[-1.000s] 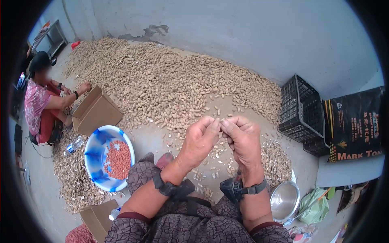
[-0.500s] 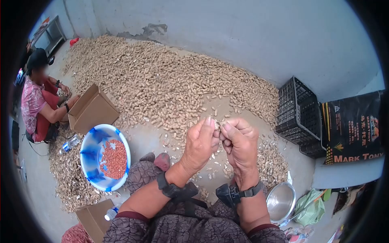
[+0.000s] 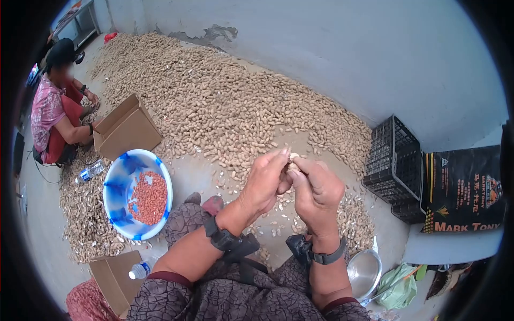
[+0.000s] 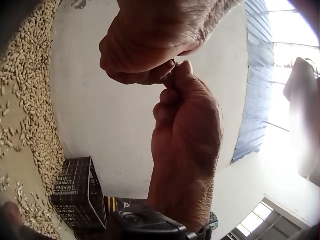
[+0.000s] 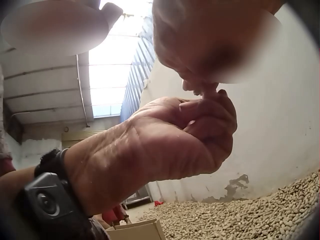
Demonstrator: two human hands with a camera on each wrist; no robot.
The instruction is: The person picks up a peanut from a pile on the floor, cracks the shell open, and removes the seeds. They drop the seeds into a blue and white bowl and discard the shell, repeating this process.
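In the head view a peanut shell [image 3: 293,159] is held between the two hands, above the floor. The left hand [image 3: 266,181] pinches its left side between thumb and fingers. From the right, the right hand [image 3: 320,195] pinches it, fingers curled. Both wrist views show the fingertips meeting, with the shell mostly hidden. A blue and white basin [image 3: 114,188] at the left contains reddish shelled peanuts [image 3: 148,199]. Behind the hands spreads a large heap of unshelled peanuts [image 3: 214,101].
An open cardboard box [image 3: 131,131] stands behind the basin, near a crouching person [image 3: 56,117]. Empty shells [image 3: 88,214] and bottles lie at left. At right are a black crate [image 3: 393,160], a printed bag [image 3: 463,190] and a metal bowl [image 3: 364,273].
The pale shell between the fingertips shows more clearly, and the right hand has turned with its fingers bent over it. The crouching person's near arm has moved down behind the box.
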